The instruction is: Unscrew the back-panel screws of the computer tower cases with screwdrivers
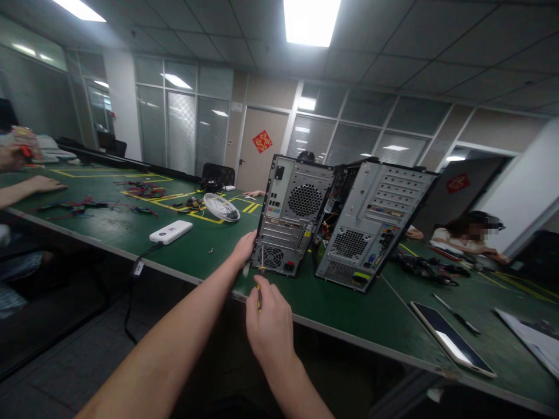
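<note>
Right hand [271, 317] clamped around the handle of a yellow-and-black screwdriver [261, 272], shaft pointing up. Left hand [245, 247] at the left side of the left PC tower [292, 228]; fingertips hidden behind the case, so can't tell whether it grips or just braces.

Left PC tower stands upright near the near edge of the green table [332, 308], rear panel facing the person. Screwdriver shaft overlaps the panel's lower left, by the power supply fan grille [273, 257]; can't tell if the tip touches. Right PC tower [349, 221] just to the right, side partly open. White power bank [171, 232] to the left, phone [452, 337] to the right.

Risks, as judged: tip could slip and scratch the panel or poke the grille if the shaft sits at an angle; a hard push could slide or tip the case if the left hand isn't bracing it.
</note>
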Demonstrator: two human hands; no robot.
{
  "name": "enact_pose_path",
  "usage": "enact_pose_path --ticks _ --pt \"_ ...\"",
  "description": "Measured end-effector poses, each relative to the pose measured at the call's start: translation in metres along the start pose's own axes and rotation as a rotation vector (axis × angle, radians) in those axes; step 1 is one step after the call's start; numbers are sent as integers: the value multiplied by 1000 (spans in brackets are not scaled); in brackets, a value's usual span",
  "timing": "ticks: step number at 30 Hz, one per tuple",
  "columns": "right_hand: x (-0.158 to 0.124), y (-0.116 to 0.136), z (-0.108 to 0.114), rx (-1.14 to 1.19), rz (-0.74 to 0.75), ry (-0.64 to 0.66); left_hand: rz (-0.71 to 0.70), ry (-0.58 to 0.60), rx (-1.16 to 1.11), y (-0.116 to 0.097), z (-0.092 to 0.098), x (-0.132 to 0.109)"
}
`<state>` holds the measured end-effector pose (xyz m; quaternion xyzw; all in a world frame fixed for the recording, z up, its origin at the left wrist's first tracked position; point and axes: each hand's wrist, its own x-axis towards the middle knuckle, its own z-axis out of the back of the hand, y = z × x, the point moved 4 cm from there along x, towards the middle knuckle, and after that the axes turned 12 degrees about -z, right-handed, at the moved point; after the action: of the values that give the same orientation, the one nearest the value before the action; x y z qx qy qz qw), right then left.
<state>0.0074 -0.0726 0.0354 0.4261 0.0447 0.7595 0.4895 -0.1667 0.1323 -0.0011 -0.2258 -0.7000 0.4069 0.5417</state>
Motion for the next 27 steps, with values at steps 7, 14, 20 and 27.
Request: enact_pose_path --ticks 7,14,20,27 --pt "-1 0 2 75 -19 65 10 -13 1 -1 0 0" --pt "-1 0 -2 79 -20 61 -10 1 -4 1 0 1" --pt "0 -1 -3 84 -19 54 -1 -6 -10 -1 0 0" --pt "0 1 -3 81 -47 79 7 -7 -11 -4 0 -1"
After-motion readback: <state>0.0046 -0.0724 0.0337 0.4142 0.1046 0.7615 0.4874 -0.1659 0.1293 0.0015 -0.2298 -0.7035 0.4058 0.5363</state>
